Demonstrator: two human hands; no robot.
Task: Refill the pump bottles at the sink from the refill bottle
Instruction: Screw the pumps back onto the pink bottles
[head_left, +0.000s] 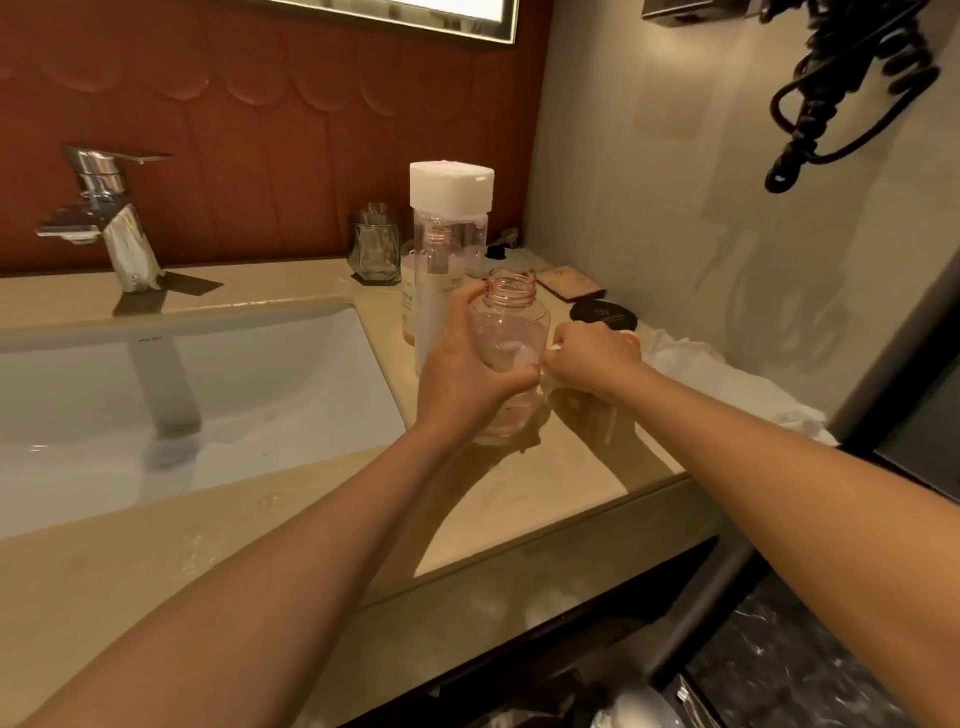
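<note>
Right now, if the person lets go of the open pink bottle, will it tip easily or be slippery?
The open pink bottle looks nearly empty, so it is probably light and easy to knock over. Its wall is smooth clear plastic, likely slippery if wet. The left hand grips it while the right hand presses a white cloth beside it.

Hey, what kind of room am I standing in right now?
Most likely a hotel bathroom. There is a white sink set in a beige counter with a chrome faucet, a mirror edge above, and a coiled black cord on the wall, probably a hair dryer's.
</note>
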